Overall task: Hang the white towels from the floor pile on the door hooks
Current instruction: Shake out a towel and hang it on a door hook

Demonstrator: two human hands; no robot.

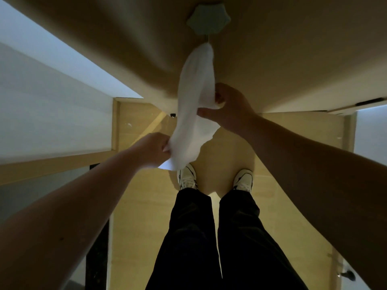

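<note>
My left hand (151, 148) pinches the lower corner of the soft white cloth towel (195, 105), and my right hand (229, 107) grips its edge higher up, thumb on the cloth. Both arms reach forward, the right one higher. The towel already hangs by its top from the pale green scalloped door hook (208, 18) on the tan wooden door (293, 59). I judge this the straightening step; next I should let go gently, without tugging it off.
</note>
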